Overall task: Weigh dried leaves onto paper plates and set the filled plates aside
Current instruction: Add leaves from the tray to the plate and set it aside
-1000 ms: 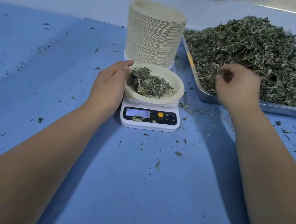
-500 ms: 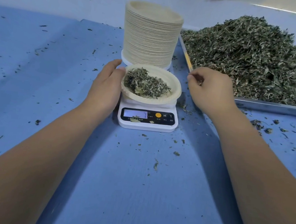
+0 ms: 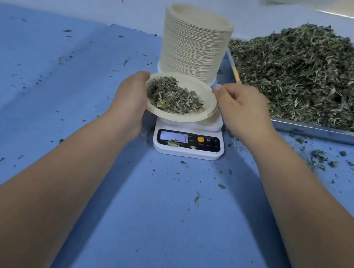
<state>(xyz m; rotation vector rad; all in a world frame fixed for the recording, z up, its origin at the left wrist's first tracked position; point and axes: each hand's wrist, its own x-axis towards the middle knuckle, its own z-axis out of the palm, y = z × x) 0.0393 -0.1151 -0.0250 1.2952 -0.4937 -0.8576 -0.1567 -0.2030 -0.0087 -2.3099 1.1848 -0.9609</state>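
Surface: blue table covering [image 3: 44, 98], strewn with leaf crumbs, thickest at the right of the frame below the tray.
Supply: metal tray [image 3: 324, 133] at upper right, carrying a large heap of dried leaves [image 3: 308, 77] (a great deal left to portion).
Empty plates: tall plate stack [image 3: 195, 46] at upper centre, just behind the scale.
Scale: white kitchen scale [image 3: 188, 143] at centre; its display [image 3: 174, 136] is lit, but the reading is too blurred to tell.
Task's thing: filled plate [image 3: 180, 117] with a mound of weighed leaves [image 3: 173, 97], over the scale's platform, offset toward the left and tilted; it appears raised, though whether it touches the platform cannot be told.
Left hand: left hand [image 3: 131, 100] grasps the plate's left rim, thumb on top, fingers hidden beneath.
Right hand: right hand [image 3: 244, 110] pinches the right rim between thumb and curled fingers.
Done: judging by the two-handed grasp, this portion is weighed and ready to leave the scale.
Left: setting this plate aside (no set-aside plates appear in the frame, so the count so far is unknown), then a fresh plate from the stack and further portions from the heap.
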